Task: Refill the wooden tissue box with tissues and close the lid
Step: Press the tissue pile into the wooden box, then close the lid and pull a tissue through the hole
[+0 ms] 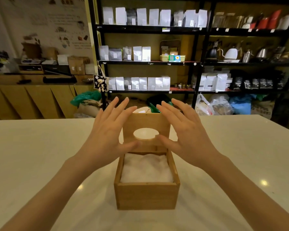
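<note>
Square wooden tissue box (146,195) holds white tissues (146,169); our spread left hand (107,129) and right hand (187,130) seemingly touch upright oval-holed lid (146,120), unclosed.

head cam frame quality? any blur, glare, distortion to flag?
Head view: both thumbs look motion-blurred, left hand and right hand alike; tissues in the wooden box are blown out to white, hardly any texture; small ceiling-light glints on the glossy table; wide-angle bowing along the shelf uprights; background soft and dim.
</note>
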`<state>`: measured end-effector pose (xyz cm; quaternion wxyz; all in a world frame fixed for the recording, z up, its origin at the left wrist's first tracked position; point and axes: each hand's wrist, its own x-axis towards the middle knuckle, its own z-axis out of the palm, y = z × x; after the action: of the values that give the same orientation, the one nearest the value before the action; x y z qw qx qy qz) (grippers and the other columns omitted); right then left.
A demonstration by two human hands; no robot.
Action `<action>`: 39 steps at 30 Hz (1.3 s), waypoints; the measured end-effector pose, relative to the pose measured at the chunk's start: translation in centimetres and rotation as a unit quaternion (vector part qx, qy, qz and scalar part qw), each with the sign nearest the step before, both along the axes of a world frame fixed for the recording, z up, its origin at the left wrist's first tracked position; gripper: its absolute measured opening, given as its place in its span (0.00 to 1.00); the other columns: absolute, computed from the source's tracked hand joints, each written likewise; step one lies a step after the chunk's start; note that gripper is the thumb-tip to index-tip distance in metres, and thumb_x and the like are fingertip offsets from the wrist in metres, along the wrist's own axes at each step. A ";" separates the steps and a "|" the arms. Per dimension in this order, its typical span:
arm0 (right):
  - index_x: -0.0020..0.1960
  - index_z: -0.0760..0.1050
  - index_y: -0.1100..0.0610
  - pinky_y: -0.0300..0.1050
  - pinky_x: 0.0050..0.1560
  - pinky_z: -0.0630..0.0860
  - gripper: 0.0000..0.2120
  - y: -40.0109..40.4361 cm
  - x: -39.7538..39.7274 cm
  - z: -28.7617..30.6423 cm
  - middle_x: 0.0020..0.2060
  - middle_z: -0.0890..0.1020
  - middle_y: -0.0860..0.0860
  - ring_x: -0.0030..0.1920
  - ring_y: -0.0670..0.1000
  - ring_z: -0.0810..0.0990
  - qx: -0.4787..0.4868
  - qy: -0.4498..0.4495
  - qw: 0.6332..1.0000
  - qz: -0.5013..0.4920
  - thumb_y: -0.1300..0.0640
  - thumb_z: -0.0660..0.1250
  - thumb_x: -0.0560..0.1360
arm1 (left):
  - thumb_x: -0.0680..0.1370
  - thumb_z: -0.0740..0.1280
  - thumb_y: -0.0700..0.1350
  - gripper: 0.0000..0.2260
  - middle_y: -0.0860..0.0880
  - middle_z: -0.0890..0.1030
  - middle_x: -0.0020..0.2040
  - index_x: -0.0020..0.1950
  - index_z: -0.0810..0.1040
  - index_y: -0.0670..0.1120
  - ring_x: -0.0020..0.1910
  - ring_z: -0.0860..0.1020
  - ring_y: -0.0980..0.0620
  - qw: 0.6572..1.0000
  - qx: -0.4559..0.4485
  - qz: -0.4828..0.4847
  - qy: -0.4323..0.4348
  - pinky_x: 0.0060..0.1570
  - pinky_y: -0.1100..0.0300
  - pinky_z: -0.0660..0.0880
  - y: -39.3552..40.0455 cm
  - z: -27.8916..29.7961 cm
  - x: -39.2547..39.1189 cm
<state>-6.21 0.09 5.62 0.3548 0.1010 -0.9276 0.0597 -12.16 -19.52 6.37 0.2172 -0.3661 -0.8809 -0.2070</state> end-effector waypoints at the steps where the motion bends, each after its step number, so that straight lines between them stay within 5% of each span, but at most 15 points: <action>1: 0.71 0.61 0.51 0.50 0.69 0.48 0.30 -0.1 0.2 0.0 0.69 0.69 0.50 0.70 0.49 0.53 0.007 0.006 1.000 -0.004 0.42 0.59 0.71 | 0.68 0.67 0.62 0.37 0.60 0.46 0.74 0.72 0.52 0.58 0.68 0.37 0.63 1.000 -0.001 0.004 -0.002 0.68 0.56 0.37 -0.1 0.0 0.3; 6: 0.71 0.61 0.51 0.51 0.71 0.49 0.29 -0.6 2.0 -0.3 0.70 0.69 0.50 0.70 0.48 0.54 -0.001 0.010 1.000 0.007 0.40 0.54 0.73 | 0.65 0.54 0.71 0.37 0.62 0.45 0.73 0.71 0.48 0.61 0.71 0.37 0.62 1.000 0.008 0.008 0.005 0.69 0.56 0.37 -0.7 -0.6 2.1; 12: 0.73 0.52 0.50 0.51 0.73 0.46 0.29 -1.4 4.8 -2.2 0.74 0.61 0.50 0.74 0.48 0.51 0.003 -0.011 0.999 0.034 0.38 0.46 0.76 | 0.71 0.42 0.70 0.30 0.61 0.41 0.74 0.71 0.41 0.63 0.73 0.34 0.60 1.000 0.019 0.008 0.010 0.71 0.52 0.33 -1.7 -2.6 5.2; 20: 0.75 0.46 0.53 0.56 0.72 0.45 0.33 -1.8 7.8 -6.5 0.75 0.50 0.49 0.75 0.51 0.46 0.064 -0.037 0.997 0.003 0.37 0.45 0.76 | 0.76 0.41 0.65 0.29 0.54 0.48 0.77 0.74 0.44 0.55 0.75 0.42 0.52 0.998 -0.013 0.047 0.025 0.69 0.45 0.33 -2.6 -6.7 8.8; 39: 0.72 0.60 0.53 0.56 0.72 0.48 0.28 -1.6 8.6 -8.7 0.72 0.64 0.51 0.73 0.52 0.56 0.082 -0.012 0.997 0.005 0.40 0.48 0.77 | 0.77 0.42 0.61 0.26 0.50 0.58 0.75 0.74 0.54 0.53 0.75 0.47 0.50 0.997 -0.039 0.051 0.031 0.68 0.43 0.36 -3.1 -8.9 9.5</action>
<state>2.37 -1.47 -3.08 0.3341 0.1339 -0.9329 -0.0140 -2.68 -22.65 -2.58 0.2404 -0.3349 -0.8987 -0.1498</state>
